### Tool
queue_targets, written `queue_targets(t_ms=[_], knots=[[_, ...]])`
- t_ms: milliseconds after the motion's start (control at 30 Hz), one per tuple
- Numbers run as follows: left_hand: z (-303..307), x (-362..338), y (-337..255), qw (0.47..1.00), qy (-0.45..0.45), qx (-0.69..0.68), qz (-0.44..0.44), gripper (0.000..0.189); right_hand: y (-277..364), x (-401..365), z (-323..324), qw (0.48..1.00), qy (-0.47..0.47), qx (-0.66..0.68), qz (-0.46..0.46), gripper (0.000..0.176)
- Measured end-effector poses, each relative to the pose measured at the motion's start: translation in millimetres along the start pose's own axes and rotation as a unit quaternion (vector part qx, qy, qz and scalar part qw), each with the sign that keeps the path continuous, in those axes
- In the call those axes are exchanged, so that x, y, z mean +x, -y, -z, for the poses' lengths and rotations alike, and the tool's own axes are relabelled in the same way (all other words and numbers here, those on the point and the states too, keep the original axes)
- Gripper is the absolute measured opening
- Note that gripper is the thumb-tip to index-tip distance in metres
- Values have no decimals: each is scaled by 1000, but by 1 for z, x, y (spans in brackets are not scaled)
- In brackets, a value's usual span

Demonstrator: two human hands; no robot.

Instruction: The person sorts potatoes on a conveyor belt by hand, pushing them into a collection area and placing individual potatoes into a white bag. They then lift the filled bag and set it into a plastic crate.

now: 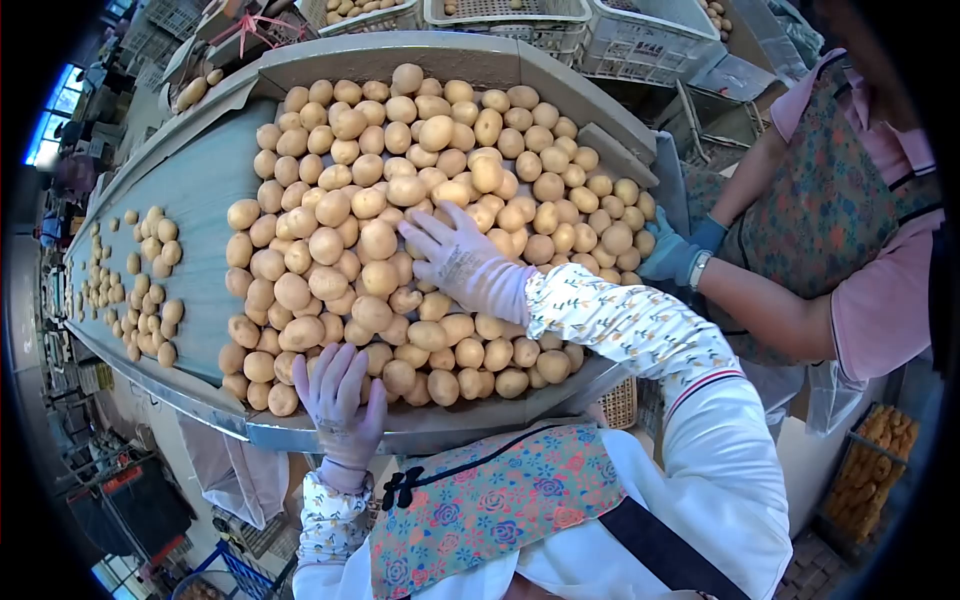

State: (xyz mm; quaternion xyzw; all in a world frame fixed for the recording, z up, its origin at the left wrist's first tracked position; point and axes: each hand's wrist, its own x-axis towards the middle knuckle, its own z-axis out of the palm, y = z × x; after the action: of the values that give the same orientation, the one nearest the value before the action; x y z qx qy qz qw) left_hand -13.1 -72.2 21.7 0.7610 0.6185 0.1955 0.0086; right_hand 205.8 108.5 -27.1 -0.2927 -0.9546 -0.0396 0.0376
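A broad heap of potatoes covers the middle of the sorting table. My right hand, in a pale lilac glove, lies over the heap with its fingers spread, palm down on the potatoes. Near the front rim, my left hand rests against the closest potatoes, its gloved fingers stretched upward and holding nothing. Both hands are open. What lies beneath the right palm is hidden.
To the left, a green conveyor belt carries scattered potatoes. At the right end a co-worker's blue-gloved hand touches the heap. White plastic crates stand behind the table. A crate of ginger-like produce sits at lower right.
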Motion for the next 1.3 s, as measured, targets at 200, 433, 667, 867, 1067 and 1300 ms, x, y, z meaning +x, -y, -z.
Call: queue_targets(t_ms=[200, 433, 667, 867, 1067, 1300], knots=[[0, 0, -2, 1000, -2, -18, -1, 47, 27, 22, -31, 984, 53, -157, -64, 31], [7, -17, -15, 994, -26, -105, 32, 51, 17, 10, -26, 993, -10, -105, -58, 31], [-7, -8, -35, 955, 26, -267, 126, 48, -1, -8, -22, 989, -109, 101, -10, 32], [-15, 7, -43, 868, 29, -443, 222, 47, 8, -47, -6, 828, -255, 455, -207, 51], [-18, 65, -61, 565, 146, -762, 280, 57, 34, -67, 23, 768, -220, 592, -105, 67], [-21, 66, -58, 641, 94, -711, 274, 62, 20, -108, -4, 928, -155, 293, -171, 69]])
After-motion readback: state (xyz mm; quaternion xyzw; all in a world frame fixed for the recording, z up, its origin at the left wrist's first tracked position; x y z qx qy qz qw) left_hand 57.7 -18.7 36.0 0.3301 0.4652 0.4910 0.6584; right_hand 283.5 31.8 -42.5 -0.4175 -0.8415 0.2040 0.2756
